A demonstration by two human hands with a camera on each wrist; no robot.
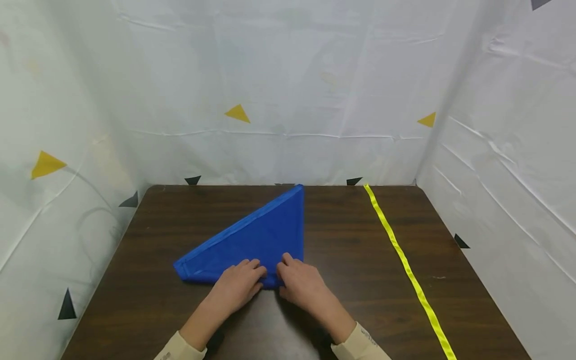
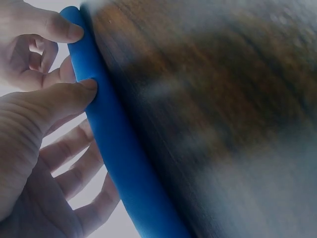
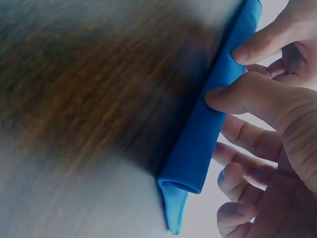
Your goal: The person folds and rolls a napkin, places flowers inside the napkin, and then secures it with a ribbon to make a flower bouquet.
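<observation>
A blue cloth, folded to a roughly triangular shape, lies on the dark table with its near edge turned into a roll. My left hand pinches that near edge just left of its right end. Close beside it, my right hand holds the same edge at the right corner. In the left wrist view, both thumbs press the front of the blue roll while fingers lie behind it. The right wrist view shows the roll's open end, with a loose cloth tip hanging below it.
A yellow ribbon runs slantwise along the right side of the wooden table, from the far edge to the near side. White sheeting with yellow and black triangle marks encloses the back and both sides.
</observation>
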